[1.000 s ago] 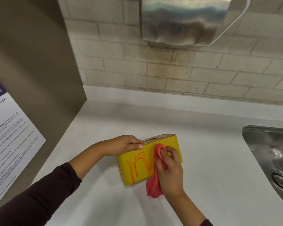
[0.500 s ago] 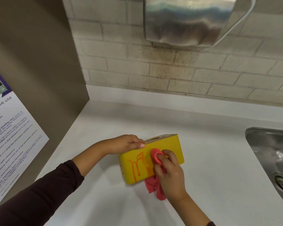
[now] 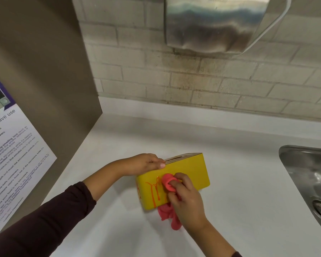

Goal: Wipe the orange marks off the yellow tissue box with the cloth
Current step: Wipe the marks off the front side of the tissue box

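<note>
- Yellow tissue box (image 3: 193, 169) stands on a long narrow side on the white counter (image 3: 239, 191). Its long axis runs from near left to far right, its slotted face is turned up, and a broad side faces the person.
- Orange marks (image 3: 153, 190) run in drips down the left part of that broad side, just left of the cloth.
- The pink cloth (image 3: 168, 183) is bunched against the broad side near its middle, and its loose end hangs onto the counter below the box.
- The right hand (image 3: 189, 201) has its fingers curled round the cloth, pressing it to the box from the front.
- The left hand (image 3: 146, 163) grips the box's upper left end, thumb on the top edge.
- A steel sink (image 3: 308, 175) lies well apart to the right.
- A brick wall (image 3: 193, 86) behind carries a metal dispenser (image 3: 211, 25), and a printed notice (image 3: 11, 145) hangs on the left.
</note>
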`<state>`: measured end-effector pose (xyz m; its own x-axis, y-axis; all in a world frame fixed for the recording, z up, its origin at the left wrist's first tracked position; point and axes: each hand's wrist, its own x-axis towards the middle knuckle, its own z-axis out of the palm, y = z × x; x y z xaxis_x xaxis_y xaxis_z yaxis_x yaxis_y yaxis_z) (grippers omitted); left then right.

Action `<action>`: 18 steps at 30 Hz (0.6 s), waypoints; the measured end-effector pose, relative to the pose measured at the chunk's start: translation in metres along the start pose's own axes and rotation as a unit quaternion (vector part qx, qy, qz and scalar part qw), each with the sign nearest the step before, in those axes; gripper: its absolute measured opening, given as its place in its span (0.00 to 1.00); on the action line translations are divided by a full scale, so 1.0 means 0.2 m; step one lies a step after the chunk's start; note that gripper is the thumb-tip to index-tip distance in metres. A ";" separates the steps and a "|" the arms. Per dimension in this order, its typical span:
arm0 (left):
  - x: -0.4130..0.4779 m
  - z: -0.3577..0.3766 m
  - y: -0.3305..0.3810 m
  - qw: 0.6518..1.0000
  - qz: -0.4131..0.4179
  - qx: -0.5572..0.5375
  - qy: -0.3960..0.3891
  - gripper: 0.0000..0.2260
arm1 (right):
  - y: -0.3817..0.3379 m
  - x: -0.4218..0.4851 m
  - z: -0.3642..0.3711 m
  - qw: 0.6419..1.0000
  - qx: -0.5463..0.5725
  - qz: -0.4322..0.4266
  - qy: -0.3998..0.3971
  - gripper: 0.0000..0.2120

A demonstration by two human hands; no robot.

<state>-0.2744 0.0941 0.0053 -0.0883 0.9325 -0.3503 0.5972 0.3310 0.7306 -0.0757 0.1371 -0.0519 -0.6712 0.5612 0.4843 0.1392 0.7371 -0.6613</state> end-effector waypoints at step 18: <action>0.00 0.01 0.00 1.000 0.002 -0.010 0.012 0.16 | -0.04 0.01 0.01 0.999 -0.011 -0.042 -0.021 0.10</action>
<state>-0.2740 0.0943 0.0039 -0.1052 0.9372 -0.3326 0.5812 0.3293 0.7441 -0.0807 0.1313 -0.0466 -0.7116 0.4815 0.5117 0.0968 0.7886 -0.6073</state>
